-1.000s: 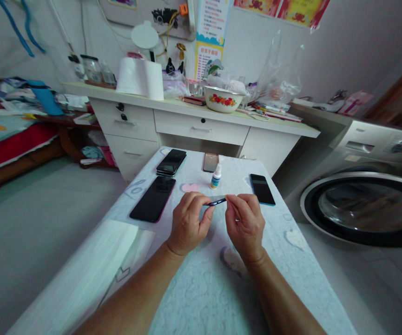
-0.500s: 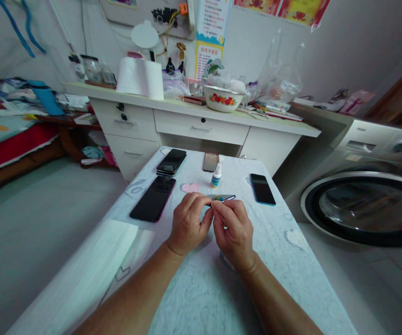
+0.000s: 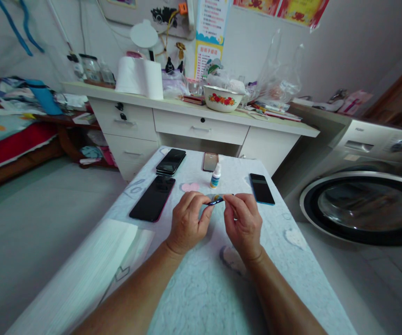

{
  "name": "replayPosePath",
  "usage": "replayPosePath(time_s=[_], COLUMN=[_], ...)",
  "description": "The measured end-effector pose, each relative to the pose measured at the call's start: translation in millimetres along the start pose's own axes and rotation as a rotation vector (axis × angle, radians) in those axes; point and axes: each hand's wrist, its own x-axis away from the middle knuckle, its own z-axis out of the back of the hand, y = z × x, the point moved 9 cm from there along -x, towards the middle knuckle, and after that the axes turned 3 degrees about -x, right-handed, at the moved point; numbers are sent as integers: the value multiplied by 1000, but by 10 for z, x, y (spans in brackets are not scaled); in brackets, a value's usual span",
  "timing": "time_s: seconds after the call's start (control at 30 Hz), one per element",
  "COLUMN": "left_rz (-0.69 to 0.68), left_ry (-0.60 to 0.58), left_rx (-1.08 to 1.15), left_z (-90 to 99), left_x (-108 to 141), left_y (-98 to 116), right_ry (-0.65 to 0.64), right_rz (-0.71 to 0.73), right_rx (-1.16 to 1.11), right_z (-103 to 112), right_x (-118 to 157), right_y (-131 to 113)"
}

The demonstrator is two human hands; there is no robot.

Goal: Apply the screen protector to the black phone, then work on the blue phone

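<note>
My left hand (image 3: 187,222) grips the left end of a thin, glossy dark phone (image 3: 216,200), thumb below and fingers above. The phone is tilted and seen nearly edge-on, with a reflection on its surface. At its right end, my right hand (image 3: 243,223) is closed in a pinch with the fingertips against the phone's edge. Just beyond the phone stands a small white spray bottle (image 3: 215,176) with a blue and yellow label. A black phone (image 3: 154,198) with a pink edge lies left of my hands, and a blue-edged phone (image 3: 262,188) lies to the right.
A stack of phones (image 3: 171,161) and a brownish phone case or phone (image 3: 210,162) lie at the table's far end. White folded material (image 3: 113,237) runs along the left edge. Beyond stand a white desk (image 3: 201,129) and, at right, a washing machine (image 3: 357,153).
My right hand has moved right along the phone, away from my left hand, toward the phone's right end. The phone's tilt has changed slightly. My left hand stays nearly in place.
</note>
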Motion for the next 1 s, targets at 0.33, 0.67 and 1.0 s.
replayPosePath(time_s=[0.33, 0.67, 1.0], left_rz=[5, 11, 3], left_ry=[12, 15, 8], left_rx=[5, -1, -6], left_z=[11, 9, -3], left_x=[2, -1, 3], left_y=[-14, -19, 5], right_ry=[48, 42, -47], right_rz=[-46, -50, -14], right_rx=[51, 23, -45], right_z=[72, 54, -89], right_x=[-37, -30, 52], right_y=[89, 51, -103])
